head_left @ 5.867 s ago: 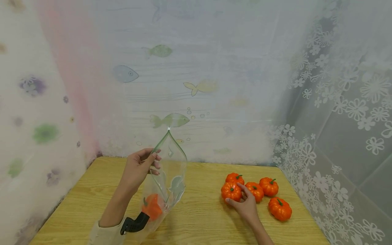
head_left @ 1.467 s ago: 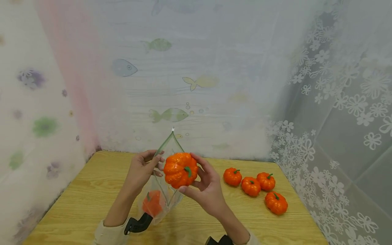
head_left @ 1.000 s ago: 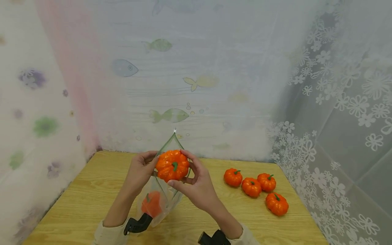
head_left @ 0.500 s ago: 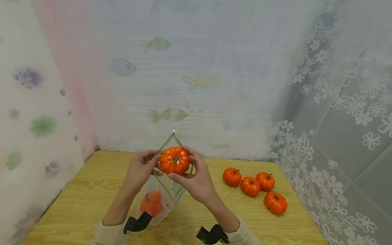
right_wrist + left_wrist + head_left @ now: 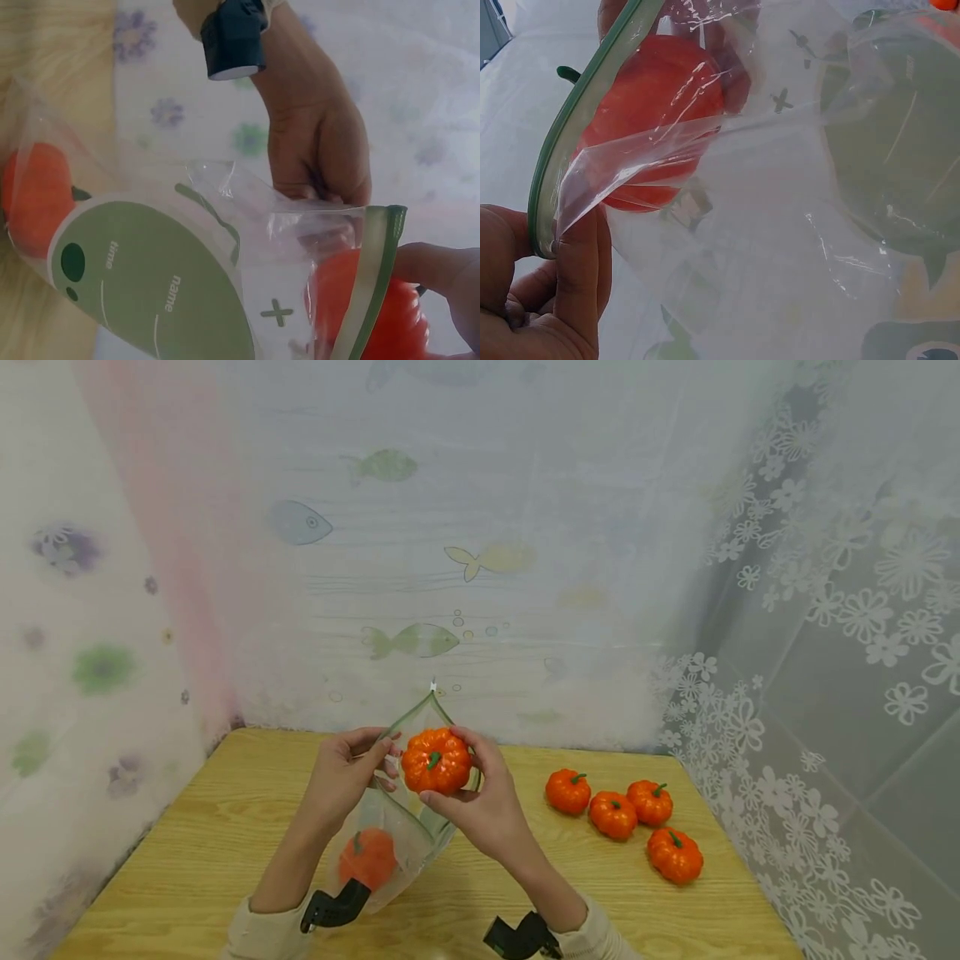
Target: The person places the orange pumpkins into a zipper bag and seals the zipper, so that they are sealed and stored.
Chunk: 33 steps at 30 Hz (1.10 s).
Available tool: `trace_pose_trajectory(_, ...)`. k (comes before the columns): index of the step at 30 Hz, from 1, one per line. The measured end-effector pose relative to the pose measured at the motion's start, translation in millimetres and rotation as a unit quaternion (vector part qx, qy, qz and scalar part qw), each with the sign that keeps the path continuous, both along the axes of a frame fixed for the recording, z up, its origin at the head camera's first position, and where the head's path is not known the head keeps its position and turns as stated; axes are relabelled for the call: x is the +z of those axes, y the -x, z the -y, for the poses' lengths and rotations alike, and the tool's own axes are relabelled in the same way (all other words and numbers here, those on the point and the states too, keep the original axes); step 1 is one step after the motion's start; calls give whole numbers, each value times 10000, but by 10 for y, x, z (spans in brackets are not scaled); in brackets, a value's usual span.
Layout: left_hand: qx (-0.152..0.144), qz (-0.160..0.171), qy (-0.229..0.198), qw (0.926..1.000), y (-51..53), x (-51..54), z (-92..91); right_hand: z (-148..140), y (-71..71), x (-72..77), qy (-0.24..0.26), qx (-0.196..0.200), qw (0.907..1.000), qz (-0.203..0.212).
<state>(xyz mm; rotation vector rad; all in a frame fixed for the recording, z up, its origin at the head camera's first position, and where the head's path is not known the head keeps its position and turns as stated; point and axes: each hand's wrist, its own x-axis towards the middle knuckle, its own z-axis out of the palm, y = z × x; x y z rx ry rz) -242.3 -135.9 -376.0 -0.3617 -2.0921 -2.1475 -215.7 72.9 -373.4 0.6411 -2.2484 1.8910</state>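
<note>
My left hand [image 5: 347, 777] pinches the green-edged rim of a clear zip bag [image 5: 405, 852], its mouth spread apart. My right hand [image 5: 487, 797] grips an orange pumpkin [image 5: 437, 762] with a green stem, right at the bag's mouth. In the left wrist view, that pumpkin [image 5: 660, 112] shows through the film behind the green rim. The right wrist view has it [image 5: 337, 292] partly behind the rim, my right fingers at its side. Another pumpkin [image 5: 367, 858] lies low inside the bag. A green printed oval [image 5: 157, 277] marks the bag's side.
Several orange pumpkins, among them a front one [image 5: 675, 855] and a left one [image 5: 567, 792], sit on the right of the wooden table [image 5: 225, 793]. Patterned sheets [image 5: 585, 610] hang behind and on both sides. Each wrist wears a black device.
The right hand took a pumpkin from the group and carried it left to the bag. Over the last half second, hand and pumpkin shifted slightly right and down. The left hand keeps its grip.
</note>
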Motion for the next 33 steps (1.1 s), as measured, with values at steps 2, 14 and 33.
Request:
trace_pose_trajectory(2, 13, 2, 30, 10000, 13, -4, 1, 0, 16, -20, -51, 0, 10000, 30)
trace_pose_trajectory(14, 60, -24, 30, 10000, 59, -56, 38, 18, 66, -81, -138, 266, 9994, 171)
trace_pose_trajectory(33, 103, 127, -61, 9998, 57, -78, 56, 48, 88, -154, -634, 221, 9977, 124)
